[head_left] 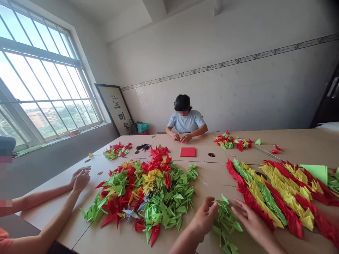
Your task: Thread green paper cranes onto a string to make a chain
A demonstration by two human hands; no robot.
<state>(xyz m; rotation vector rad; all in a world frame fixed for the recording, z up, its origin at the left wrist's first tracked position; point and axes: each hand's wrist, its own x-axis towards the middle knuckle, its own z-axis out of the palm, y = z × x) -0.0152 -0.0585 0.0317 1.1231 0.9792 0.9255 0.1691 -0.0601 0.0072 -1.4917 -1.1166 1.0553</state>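
A bunch of green folded paper pieces (226, 225) lies on the table near its front edge, between my two hands. My left hand (205, 218) is on its left side, fingers curled with the thumb near the topmost green piece; whether anything is pinched there is hidden. On the right side my right hand (249, 217) is spread, its fingertips near the green pieces and nothing gripped. Left of my hands is a large heap of red, green, yellow and some grey folded pieces (169, 201). To the right lie long red, yellow and green strings of folded paper (267, 197).
Across the table (159, 139) a person (186, 121) works with both hands near a red paper stack (188, 152). At the left, another person's hands (81, 178) hold something small. Smaller piles (118, 150) and black cords (143, 147) lie further back. Green sheets (315, 174) are at the right.
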